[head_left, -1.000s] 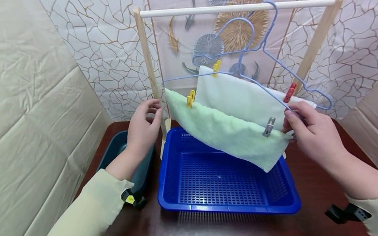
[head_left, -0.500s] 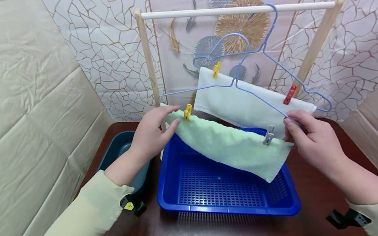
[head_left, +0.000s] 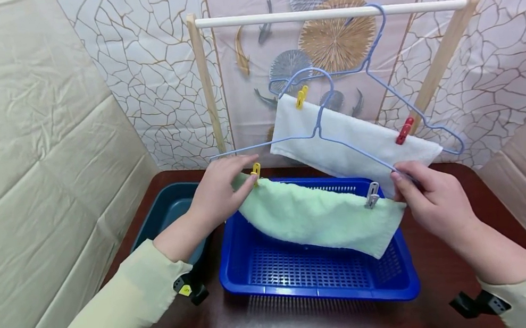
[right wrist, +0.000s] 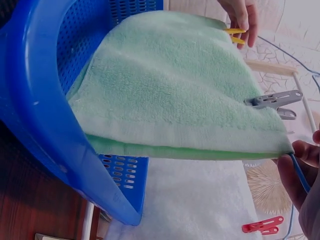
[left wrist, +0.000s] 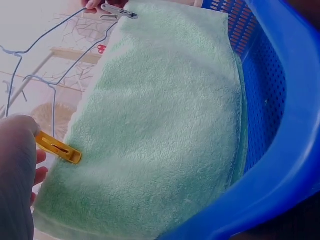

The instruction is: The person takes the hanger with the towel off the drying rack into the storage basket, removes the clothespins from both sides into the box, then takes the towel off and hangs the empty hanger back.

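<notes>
A light green towel (head_left: pixel 316 212) hangs folded over a blue wire hanger (head_left: pixel 355 148), tilted above the blue basket (head_left: pixel 319 290). My right hand (head_left: pixel 437 199) pinches the hanger's right end beside the towel's corner. A grey clothespin (head_left: pixel 372 195) clips the towel near that hand. My left hand (head_left: pixel 218 193) is at the towel's left end, its index finger stretched out. In the left wrist view its thumb touches the yellow clothespin (left wrist: pixel 60 150) on the towel's edge; the other fingers are partly hidden. The clothespin's two handles stand apart in the right wrist view.
Behind, a white towel (head_left: pixel 332 135) hangs from a second blue hanger (head_left: pixel 391 85) on the rack's white bar (head_left: pixel 276 17), held by yellow (head_left: pixel 301 97) and red (head_left: pixel 405 131) clothespins. A dark teal tub (head_left: pixel 153 218) stands left of the basket on the brown table.
The hanger with the green towel has come down and its hook has shifted left. My left hand has moved right, to the yellow clothespin. My right hand keeps its grip, slightly lower.
</notes>
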`<state>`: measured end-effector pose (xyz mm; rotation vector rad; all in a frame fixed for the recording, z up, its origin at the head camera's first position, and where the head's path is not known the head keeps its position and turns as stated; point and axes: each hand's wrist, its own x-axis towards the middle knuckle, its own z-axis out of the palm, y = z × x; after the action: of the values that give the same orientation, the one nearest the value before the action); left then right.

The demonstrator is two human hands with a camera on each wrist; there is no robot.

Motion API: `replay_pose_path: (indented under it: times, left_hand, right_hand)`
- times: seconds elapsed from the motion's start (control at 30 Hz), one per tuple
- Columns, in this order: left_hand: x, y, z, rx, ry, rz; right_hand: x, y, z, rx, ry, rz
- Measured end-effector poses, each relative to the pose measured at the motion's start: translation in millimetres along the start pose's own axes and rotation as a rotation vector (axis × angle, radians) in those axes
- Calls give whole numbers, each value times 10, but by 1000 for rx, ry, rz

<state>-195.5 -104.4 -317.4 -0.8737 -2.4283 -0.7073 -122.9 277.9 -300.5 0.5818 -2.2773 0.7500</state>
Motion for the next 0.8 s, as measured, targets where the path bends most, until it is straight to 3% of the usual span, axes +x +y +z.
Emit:
replay_pose_path:
  times: [0.4, 0.8]
  left_hand:
    - [-77, 6, 16, 8, -45, -21]
    - [-114, 46, 22, -68, -94, -86]
  right_hand:
    - [-21, 51, 21, 19, 12, -44]
    - [-48, 68, 8, 8, 19, -54]
